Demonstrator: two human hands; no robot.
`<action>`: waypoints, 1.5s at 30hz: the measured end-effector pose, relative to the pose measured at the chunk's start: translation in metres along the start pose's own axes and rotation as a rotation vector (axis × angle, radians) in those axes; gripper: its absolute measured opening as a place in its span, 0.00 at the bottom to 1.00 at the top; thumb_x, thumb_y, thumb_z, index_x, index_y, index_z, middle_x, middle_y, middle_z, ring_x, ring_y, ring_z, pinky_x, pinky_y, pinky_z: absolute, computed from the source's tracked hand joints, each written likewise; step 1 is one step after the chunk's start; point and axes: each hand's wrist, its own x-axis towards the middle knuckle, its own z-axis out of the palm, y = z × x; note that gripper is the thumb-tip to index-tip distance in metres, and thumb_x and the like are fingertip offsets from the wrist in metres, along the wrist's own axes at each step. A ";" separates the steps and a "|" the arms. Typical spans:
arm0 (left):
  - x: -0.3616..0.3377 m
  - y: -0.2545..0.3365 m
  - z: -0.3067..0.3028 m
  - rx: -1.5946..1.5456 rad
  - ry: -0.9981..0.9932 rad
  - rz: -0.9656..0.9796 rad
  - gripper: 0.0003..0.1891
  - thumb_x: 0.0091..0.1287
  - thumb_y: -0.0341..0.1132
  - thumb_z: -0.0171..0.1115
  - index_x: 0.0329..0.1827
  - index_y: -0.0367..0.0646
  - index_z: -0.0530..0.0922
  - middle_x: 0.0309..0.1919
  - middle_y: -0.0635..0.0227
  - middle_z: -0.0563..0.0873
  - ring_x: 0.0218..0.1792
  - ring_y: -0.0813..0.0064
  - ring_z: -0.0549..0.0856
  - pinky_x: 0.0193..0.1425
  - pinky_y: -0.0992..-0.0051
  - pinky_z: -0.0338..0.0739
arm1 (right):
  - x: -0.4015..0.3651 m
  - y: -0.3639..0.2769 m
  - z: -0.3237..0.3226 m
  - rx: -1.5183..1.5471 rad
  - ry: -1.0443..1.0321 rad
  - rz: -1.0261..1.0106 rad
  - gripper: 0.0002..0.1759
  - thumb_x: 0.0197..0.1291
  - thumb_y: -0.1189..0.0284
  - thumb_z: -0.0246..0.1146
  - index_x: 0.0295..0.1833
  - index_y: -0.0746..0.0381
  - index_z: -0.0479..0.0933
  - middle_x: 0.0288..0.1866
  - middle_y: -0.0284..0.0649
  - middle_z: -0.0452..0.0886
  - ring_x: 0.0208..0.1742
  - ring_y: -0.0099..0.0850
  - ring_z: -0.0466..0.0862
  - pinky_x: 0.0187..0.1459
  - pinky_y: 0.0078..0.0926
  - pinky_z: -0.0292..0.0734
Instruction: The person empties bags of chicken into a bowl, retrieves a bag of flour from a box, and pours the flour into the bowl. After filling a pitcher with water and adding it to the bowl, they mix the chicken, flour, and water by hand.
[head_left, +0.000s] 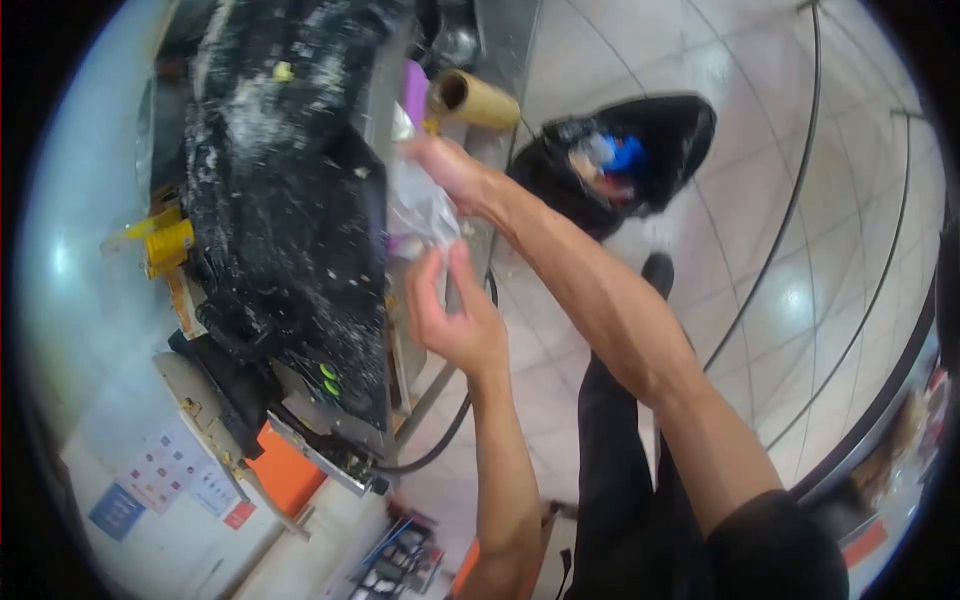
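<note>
A crumpled clear plastic bag [425, 208] hangs between my two hands beside the edge of a dark work surface. My left hand [462, 318] pinches its lower edge between thumb and fingertips. Higher up, my right hand [452, 172] is closed on the bag's other side, its fingertips partly hidden by the plastic. Just beyond the right hand lies a brown cardboard tube [485, 103], with a purple object [414, 95] next to it. The black surface [285, 190] to the left is dusted with pale crumbs or shavings.
A black rubbish bag [685, 130] with mixed waste stands open on the tiled floor [760, 190]. Green handles [328, 378] and a yellow item [168, 247] lie at the worktop. A black cable [450, 440] loops below its edge. Thin dark rods [800, 140] curve across the right.
</note>
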 end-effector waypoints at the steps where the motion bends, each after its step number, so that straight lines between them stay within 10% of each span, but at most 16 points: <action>1: -0.001 -0.007 -0.002 0.002 0.018 0.047 0.11 0.66 0.27 0.67 0.48 0.32 0.81 0.43 0.53 0.86 0.44 0.57 0.86 0.51 0.65 0.78 | 0.025 0.012 -0.008 -0.090 0.072 -0.027 0.18 0.69 0.66 0.53 0.56 0.65 0.76 0.48 0.42 0.83 0.47 0.36 0.84 0.50 0.35 0.80; 6: -0.017 -0.001 -0.038 -0.104 -0.027 -0.168 0.29 0.68 0.25 0.59 0.73 0.31 0.64 0.61 0.45 0.79 0.63 0.54 0.78 0.66 0.61 0.70 | 0.087 0.030 -0.019 -0.131 0.321 0.073 0.19 0.71 0.66 0.51 0.62 0.62 0.75 0.54 0.39 0.82 0.54 0.35 0.81 0.54 0.33 0.76; 16: -0.176 -0.032 -0.145 -0.354 -0.624 -0.461 0.11 0.67 0.31 0.63 0.50 0.39 0.83 0.45 0.56 0.86 0.54 0.61 0.84 0.58 0.65 0.77 | 0.086 0.013 -0.007 -0.337 0.152 -0.041 0.19 0.73 0.65 0.52 0.62 0.62 0.75 0.54 0.36 0.82 0.52 0.32 0.82 0.51 0.31 0.78; 21: -0.212 -0.040 -0.194 -0.432 -0.831 -0.667 0.22 0.71 0.47 0.62 0.59 0.39 0.78 0.52 0.57 0.85 0.55 0.62 0.84 0.62 0.67 0.76 | -0.032 -0.013 0.000 -0.433 0.275 -0.098 0.18 0.73 0.64 0.55 0.61 0.63 0.76 0.51 0.35 0.83 0.47 0.28 0.83 0.45 0.27 0.79; 24: -0.195 -0.036 -0.203 -0.387 -0.843 -0.594 0.18 0.73 0.45 0.57 0.44 0.35 0.82 0.37 0.59 0.86 0.42 0.65 0.85 0.49 0.66 0.79 | -0.136 -0.011 -0.021 -0.404 0.390 -0.139 0.17 0.71 0.61 0.61 0.54 0.63 0.80 0.39 0.36 0.84 0.35 0.26 0.83 0.38 0.25 0.81; 27: -0.178 -0.045 -0.195 -0.278 -1.033 -0.538 0.14 0.63 0.18 0.55 0.51 0.34 0.79 0.45 0.57 0.83 0.48 0.66 0.81 0.55 0.71 0.75 | -0.250 -0.006 -0.042 -0.606 0.602 -0.146 0.18 0.69 0.60 0.64 0.47 0.66 0.83 0.37 0.37 0.84 0.35 0.24 0.83 0.39 0.24 0.81; 35: -0.084 -0.007 -0.124 0.104 -1.214 -0.453 0.16 0.65 0.39 0.68 0.51 0.40 0.81 0.47 0.60 0.86 0.49 0.63 0.82 0.54 0.64 0.76 | -0.443 -0.038 -0.071 -0.733 1.071 -0.019 0.20 0.69 0.58 0.63 0.43 0.66 0.85 0.34 0.38 0.86 0.33 0.25 0.85 0.34 0.24 0.79; 45: -0.063 0.039 -0.021 0.090 -1.266 -0.458 0.16 0.64 0.40 0.68 0.51 0.41 0.81 0.43 0.62 0.86 0.46 0.66 0.84 0.51 0.66 0.78 | -0.488 -0.228 -0.056 -0.695 1.002 -0.655 0.17 0.73 0.64 0.57 0.46 0.67 0.82 0.38 0.40 0.86 0.38 0.26 0.85 0.39 0.25 0.80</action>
